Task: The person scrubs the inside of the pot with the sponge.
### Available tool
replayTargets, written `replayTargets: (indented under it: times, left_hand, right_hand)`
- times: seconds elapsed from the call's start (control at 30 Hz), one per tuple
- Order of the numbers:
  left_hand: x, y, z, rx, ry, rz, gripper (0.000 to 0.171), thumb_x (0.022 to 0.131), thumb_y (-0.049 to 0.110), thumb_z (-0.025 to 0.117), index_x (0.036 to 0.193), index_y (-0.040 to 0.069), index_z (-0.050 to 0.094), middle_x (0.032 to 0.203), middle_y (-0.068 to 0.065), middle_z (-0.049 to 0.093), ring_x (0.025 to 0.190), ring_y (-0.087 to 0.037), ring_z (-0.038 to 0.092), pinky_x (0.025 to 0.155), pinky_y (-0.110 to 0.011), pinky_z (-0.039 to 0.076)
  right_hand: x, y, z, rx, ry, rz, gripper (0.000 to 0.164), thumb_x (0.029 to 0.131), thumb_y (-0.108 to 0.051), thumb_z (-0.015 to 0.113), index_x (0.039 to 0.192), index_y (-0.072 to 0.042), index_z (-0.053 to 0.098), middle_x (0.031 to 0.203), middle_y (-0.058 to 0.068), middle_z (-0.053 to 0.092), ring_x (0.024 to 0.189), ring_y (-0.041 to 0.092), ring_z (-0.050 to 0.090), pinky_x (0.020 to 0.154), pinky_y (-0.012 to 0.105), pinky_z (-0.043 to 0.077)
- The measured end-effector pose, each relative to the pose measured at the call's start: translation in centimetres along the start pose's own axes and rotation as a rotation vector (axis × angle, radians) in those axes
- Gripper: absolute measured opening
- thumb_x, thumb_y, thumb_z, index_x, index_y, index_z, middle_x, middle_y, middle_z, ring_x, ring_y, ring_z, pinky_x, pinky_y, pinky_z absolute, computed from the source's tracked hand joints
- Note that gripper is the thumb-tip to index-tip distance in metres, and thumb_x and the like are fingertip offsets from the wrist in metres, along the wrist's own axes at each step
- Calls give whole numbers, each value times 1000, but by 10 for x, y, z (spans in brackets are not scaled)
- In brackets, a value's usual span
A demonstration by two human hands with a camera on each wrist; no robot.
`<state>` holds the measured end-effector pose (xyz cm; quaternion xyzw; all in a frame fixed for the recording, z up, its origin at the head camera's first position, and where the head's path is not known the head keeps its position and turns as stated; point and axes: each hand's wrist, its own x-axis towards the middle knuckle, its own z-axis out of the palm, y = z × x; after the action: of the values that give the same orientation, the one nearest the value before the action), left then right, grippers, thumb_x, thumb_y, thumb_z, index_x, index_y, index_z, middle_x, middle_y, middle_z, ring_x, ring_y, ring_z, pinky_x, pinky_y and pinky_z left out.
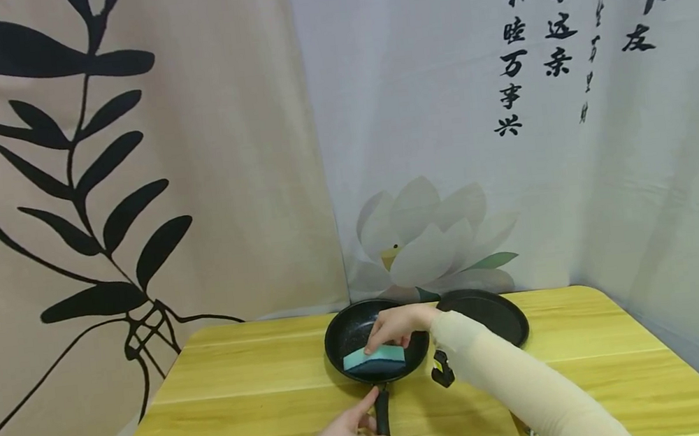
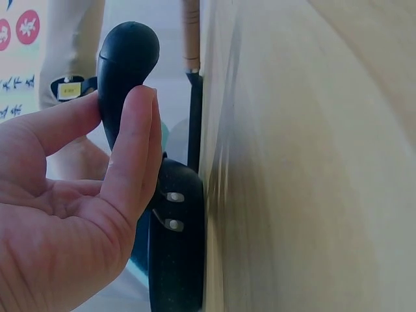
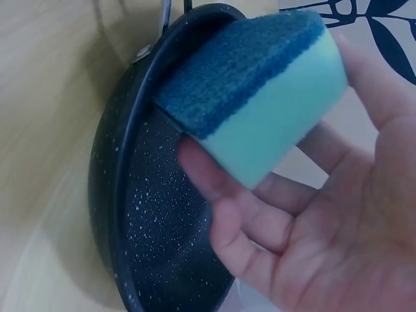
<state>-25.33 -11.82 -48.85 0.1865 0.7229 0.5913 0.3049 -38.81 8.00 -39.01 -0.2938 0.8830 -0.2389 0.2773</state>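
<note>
A black speckled frying pan (image 1: 349, 332) sits on the wooden table with its handle (image 1: 382, 411) toward me. My left hand (image 1: 345, 434) holds that handle, thumb on one side and fingers on the other, as the left wrist view of the handle (image 2: 130, 58) shows. Over the pan, my right hand (image 1: 398, 324) grips a two-layer sponge (image 1: 372, 357), pale green with a dark blue scouring layer. In the right wrist view the sponge (image 3: 266, 104) lies between thumb and fingers, its scouring layer toward the pan wall.
Right of the frying pan lies a flat black round pan (image 1: 488, 313), partly hidden by my right forearm. Its brownish handle (image 2: 191, 36) shows in the left wrist view. A printed curtain (image 1: 242, 151) hangs behind the wooden table (image 1: 246, 396).
</note>
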Motion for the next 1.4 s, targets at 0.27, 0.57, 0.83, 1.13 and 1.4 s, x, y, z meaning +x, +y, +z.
replayTargets:
  times: [0.27,0.57,0.83,1.13,1.4]
  left_hand:
    - [49,-79,-31,-81,-53,5,95,84,30,77,157,23,17,105,-16,60,82,-35,67,65,-45,56]
    - [19,-34,-13,-38,-9,2,92,89,25,72,157,11,11,101,-12,59,80,-27,66,68,-39,56]
    - [6,-15,-9,47,-18,2,93,90,31,70,156,7,9,102,-9,58,82,-22,66,71,-35,56]
    - [42,-71,-29,-67,-34,-20,97,85,31,76,157,18,12,104,-13,58,83,-29,65,70,-39,56]
    - [-1,-4,-1,30,31,25,85,92,18,69,155,3,14,96,-9,57,75,-21,63,69,-36,55]
  right_hand:
    - [7,-5,4,84,48,27,25,88,-47,66,91,-24,76,61,-3,43,57,20,44,61,40,52]
    - [17,-10,12,147,113,12,31,89,-44,66,75,-17,70,52,-6,28,48,16,32,50,31,47]
    - [27,-8,15,140,179,7,25,89,-46,66,85,-24,77,50,-6,26,43,10,27,54,38,54]
    - [36,-8,19,113,263,18,26,89,-45,66,103,-26,77,75,-8,56,59,10,46,56,36,54]
    - [43,-10,22,-25,311,43,39,88,-41,69,122,-22,70,127,4,62,87,16,59,59,36,53]
